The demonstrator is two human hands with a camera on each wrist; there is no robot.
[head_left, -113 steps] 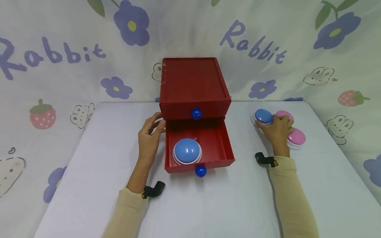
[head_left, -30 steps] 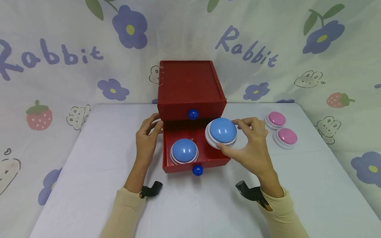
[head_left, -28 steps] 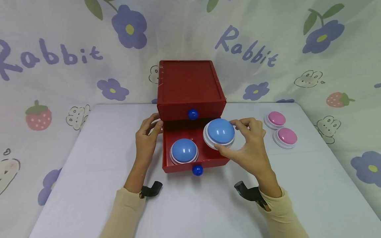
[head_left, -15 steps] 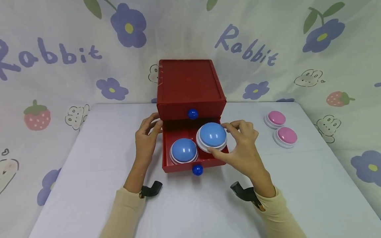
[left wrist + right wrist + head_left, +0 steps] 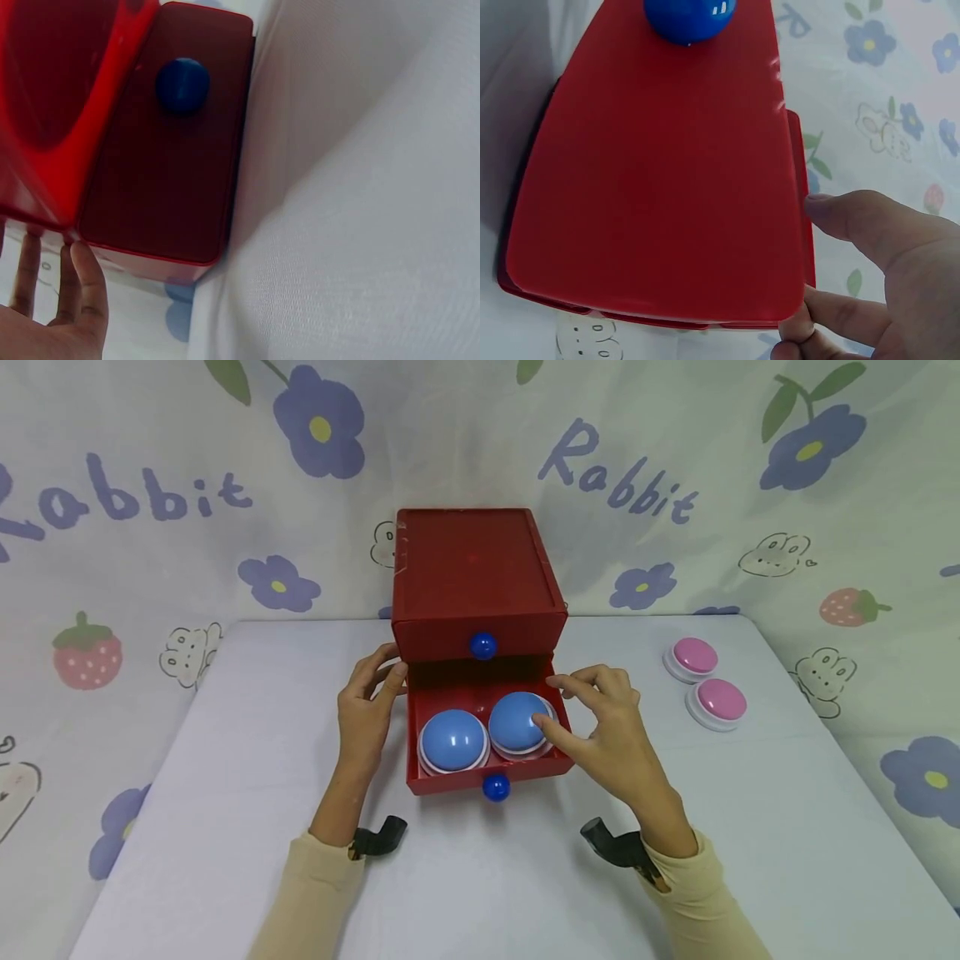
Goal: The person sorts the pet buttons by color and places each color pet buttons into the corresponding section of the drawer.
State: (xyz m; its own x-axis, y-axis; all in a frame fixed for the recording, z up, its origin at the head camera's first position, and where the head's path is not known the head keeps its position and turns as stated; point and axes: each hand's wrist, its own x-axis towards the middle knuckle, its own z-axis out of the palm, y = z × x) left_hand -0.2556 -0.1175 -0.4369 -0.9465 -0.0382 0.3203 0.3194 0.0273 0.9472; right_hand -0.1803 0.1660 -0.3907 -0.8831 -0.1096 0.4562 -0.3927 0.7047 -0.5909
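Inside the drawer (image 5: 450,783) sat two blue buttons (image 5: 453,740); the right hand (image 5: 618,739), fingers wide, hung over one; the left hand (image 5: 365,714), fingers loosely parted, touched the box (image 5: 476,560).

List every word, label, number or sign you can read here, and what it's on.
"Rabbit": backdrop cloth, head view, right.
"Rabbit": backdrop cloth, head view, left; its R partly cut off.
"R", probably: backdrop cloth, right wrist view.
No lettering shows on the red drawer box or domed buttons.
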